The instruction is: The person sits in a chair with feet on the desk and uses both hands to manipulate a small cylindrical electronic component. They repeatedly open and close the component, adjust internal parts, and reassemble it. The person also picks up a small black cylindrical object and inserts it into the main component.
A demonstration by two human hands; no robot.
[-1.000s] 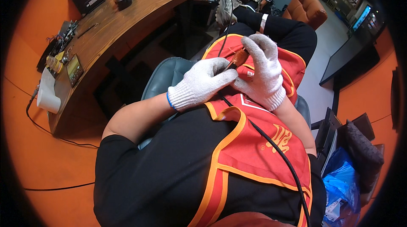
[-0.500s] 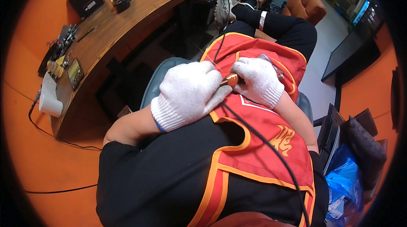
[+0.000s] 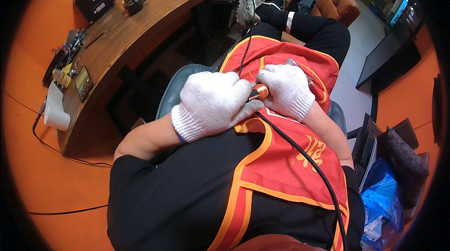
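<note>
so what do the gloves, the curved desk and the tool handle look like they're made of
Gloves on the left hand and right hand: white knitted fabric, likely cotton, with a visible ribbed weave and cuff. Curved desk: brown wood or wood veneer, with grain lines showing and a satin finish. Tool handle: glossy orange, probably plastic, with a bright highlight; a black cable trails from it.

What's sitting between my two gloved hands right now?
In the head view, the orange tool handle sits between the left hand and the right hand, touching both. A black cable runs from it down over the red apron.
</note>
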